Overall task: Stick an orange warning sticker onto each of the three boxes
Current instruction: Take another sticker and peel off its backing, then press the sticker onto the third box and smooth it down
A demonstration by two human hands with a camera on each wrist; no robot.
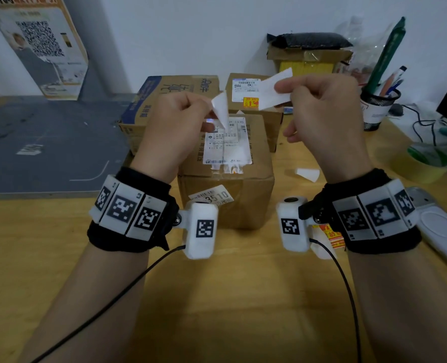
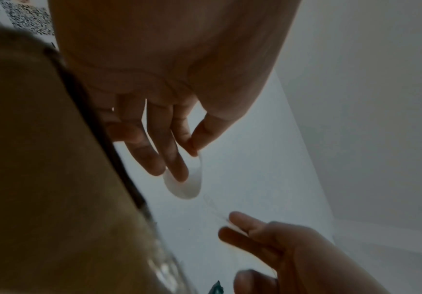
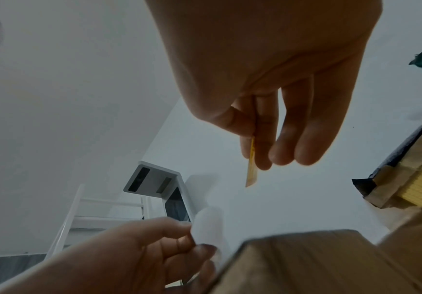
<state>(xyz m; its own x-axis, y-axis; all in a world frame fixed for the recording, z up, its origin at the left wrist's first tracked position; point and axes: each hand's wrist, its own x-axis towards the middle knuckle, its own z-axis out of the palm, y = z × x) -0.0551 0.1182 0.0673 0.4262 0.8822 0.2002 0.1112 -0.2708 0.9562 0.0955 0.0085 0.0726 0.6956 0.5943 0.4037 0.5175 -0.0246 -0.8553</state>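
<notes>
Desk's mesh cup [image 1: 379, 106] holds pens [image 1: 392, 79].

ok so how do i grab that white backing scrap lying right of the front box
Pinch the backing scrap by its wider right end, coming from above and the right. It looks curled rather than flat on the table, so that edge probably offers a lip; the front box stands close on its left.

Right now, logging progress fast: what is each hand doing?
Left hand: pinching a white backing paper.
Right hand: pinching the peeled sticker, orange face seen edge-on from the right wrist.
</notes>
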